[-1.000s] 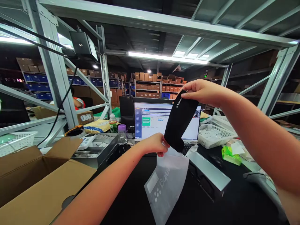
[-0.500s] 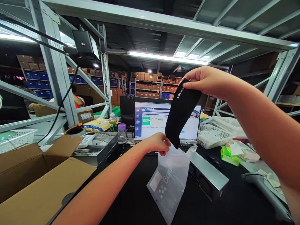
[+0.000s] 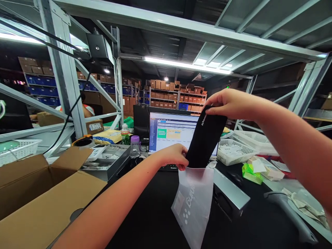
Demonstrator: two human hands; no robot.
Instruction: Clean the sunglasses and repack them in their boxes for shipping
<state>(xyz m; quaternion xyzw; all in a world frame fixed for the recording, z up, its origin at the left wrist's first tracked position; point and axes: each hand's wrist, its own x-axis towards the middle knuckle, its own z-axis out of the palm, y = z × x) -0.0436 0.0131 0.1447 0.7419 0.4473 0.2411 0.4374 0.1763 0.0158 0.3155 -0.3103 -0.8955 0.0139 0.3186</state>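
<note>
Between thumb and fingers, my right hand [image 3: 220,102] pinches the top end of a flat black fabric piece with small white lettering [image 3: 204,138]; its exact kind I cannot tell. The lower end of this piece sits inside the mouth of a frosted plastic bag [image 3: 195,204], which bears white print and a small pale label. My left hand [image 3: 176,155] is closed on the bag's upper left edge, right beside the black piece. The bag hangs over the black desk top, its bottom running out of view.
An open cardboard box [image 3: 46,200] stands at the left, beside a grey tray of packets [image 3: 114,162]. Behind my hands is a monitor [image 3: 166,128]. To the right lie a silver-grey box [image 3: 230,190], a barcode scanner [image 3: 290,211] and a white basket [image 3: 233,152].
My right hand has come down, lowering the black piece into the bag's mouth. The bag has shifted slightly right, and my left hand still grips its edge.
</note>
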